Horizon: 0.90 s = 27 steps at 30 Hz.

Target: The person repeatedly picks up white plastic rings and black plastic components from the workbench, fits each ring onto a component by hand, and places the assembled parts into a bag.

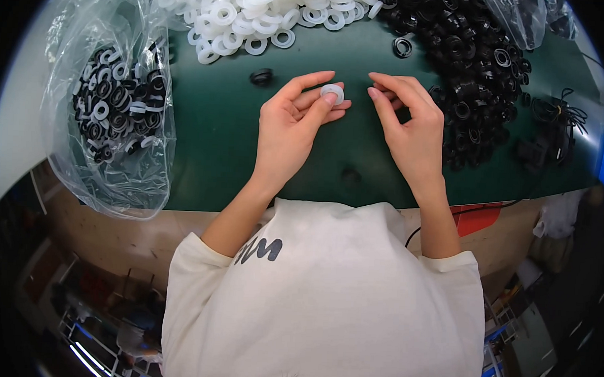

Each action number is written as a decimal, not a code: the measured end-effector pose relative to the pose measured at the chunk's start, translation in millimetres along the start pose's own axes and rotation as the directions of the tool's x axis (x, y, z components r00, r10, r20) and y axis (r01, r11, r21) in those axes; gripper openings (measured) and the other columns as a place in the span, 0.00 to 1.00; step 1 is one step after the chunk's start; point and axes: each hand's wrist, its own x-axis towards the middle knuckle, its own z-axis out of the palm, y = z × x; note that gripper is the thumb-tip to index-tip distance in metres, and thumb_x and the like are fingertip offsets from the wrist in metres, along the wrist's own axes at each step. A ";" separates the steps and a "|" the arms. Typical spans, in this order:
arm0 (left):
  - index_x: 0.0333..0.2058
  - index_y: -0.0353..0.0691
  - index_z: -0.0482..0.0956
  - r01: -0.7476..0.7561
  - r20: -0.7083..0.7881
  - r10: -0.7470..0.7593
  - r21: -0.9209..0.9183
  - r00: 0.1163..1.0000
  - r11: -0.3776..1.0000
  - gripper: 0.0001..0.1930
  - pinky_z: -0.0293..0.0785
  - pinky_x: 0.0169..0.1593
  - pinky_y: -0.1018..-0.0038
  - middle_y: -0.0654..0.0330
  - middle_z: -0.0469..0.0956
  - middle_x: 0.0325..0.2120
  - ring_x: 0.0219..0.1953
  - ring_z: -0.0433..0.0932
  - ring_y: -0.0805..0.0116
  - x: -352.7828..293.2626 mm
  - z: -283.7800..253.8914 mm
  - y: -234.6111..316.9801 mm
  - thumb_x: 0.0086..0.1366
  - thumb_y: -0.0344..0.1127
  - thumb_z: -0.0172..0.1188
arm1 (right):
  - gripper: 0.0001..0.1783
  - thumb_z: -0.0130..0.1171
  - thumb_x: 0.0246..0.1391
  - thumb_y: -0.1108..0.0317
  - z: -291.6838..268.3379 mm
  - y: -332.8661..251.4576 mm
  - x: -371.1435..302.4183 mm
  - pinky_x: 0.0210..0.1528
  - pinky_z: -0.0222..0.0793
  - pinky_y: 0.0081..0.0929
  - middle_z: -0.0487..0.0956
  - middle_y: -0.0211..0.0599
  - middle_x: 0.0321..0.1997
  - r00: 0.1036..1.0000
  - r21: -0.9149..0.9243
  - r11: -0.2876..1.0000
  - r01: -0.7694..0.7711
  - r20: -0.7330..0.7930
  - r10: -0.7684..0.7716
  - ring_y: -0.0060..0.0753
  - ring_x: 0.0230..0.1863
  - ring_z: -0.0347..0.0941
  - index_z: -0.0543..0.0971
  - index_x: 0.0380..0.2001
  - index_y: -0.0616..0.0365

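Note:
A white plastic ring (pixel 337 91) is pinched between the thumb and fingers of my left hand (pixel 293 110), its flat face turned up under the thumb. Facing it, a short gap away, my right hand (pixel 409 116) has its fingers loosely curved with the index fingertip a little apart from the thumb, and no part shows between them. On the green tabletop (pixel 223 144), one black ring (pixel 261 77) lies left of my left hand. Another black ring (pixel 402 47) is beyond my right hand.
A heap of white rings (pixel 255 14) spreads along the far side. Black rings (pixel 479 75) are piled at the right, beside a bundled black cable (pixel 561 115). At the left, a clear plastic bag (pixel 134 181) contains mixed black and white rings (pixel 117 103).

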 end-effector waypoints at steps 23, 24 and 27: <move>0.46 0.32 0.75 -0.273 0.065 0.273 0.448 0.960 0.851 0.14 0.74 0.36 0.83 0.56 0.80 0.36 0.33 0.78 0.76 -35.8 10.7 12.9 0.61 0.21 0.52 | 0.10 0.60 0.42 0.87 13.2 -6.1 -40.1 0.32 0.70 0.16 0.76 0.35 0.31 0.977 0.389 0.898 0.207 -0.132 -0.168 0.24 0.31 0.73 0.78 0.30 0.65; 0.46 0.32 0.75 -0.271 0.065 0.271 0.448 0.960 0.852 0.14 0.74 0.36 0.83 0.56 0.80 0.36 0.33 0.78 0.76 -37.3 9.3 14.9 0.61 0.21 0.52 | 0.10 0.60 0.42 0.87 13.9 -8.3 -39.6 0.32 0.70 0.16 0.76 0.35 0.31 0.977 0.389 0.898 0.205 -0.132 -0.166 0.24 0.31 0.73 0.78 0.30 0.65; 0.47 0.31 0.74 -0.206 0.120 0.171 0.445 0.978 0.872 0.14 0.75 0.38 0.83 0.55 0.80 0.36 0.33 0.78 0.76 -40.5 8.4 20.1 0.62 0.21 0.52 | 0.10 0.62 0.39 0.86 14.7 -13.1 -37.3 0.29 0.67 0.17 0.77 0.34 0.28 0.965 0.386 0.912 0.138 -0.262 -0.035 0.24 0.30 0.72 0.79 0.28 0.64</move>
